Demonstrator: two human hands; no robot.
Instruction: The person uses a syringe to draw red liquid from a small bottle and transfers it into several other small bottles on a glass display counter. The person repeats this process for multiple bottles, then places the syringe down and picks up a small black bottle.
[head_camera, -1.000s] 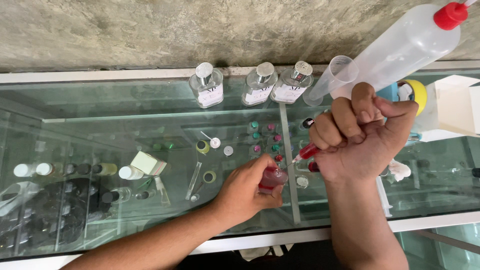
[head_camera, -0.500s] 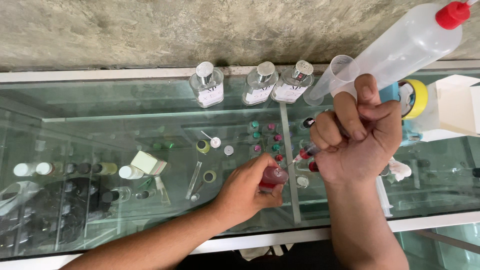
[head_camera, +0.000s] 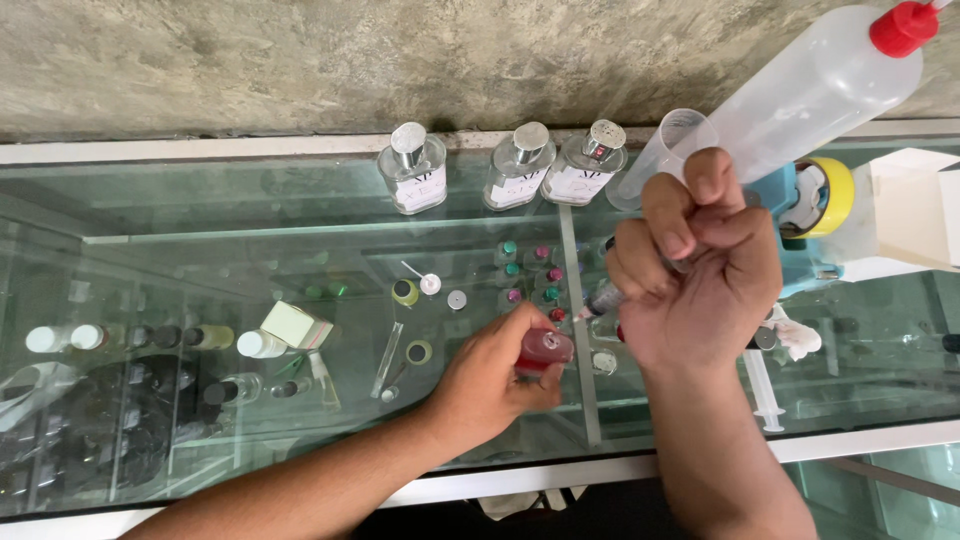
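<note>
Gripping small red bottle in left hand, we fisted syringe w/ right hand, needle aimed down-left at bottle mouth.

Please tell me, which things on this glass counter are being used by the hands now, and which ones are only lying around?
In use:
- small red bottle, held in the left hand
- syringe, gripped in the right hand, tip pointing toward the bottle

Lying about:
- three square glass bottles by the wall
- clear measuring cup
- squeeze bottle with red cap
- spare syringe
- yellow tape roll
</note>
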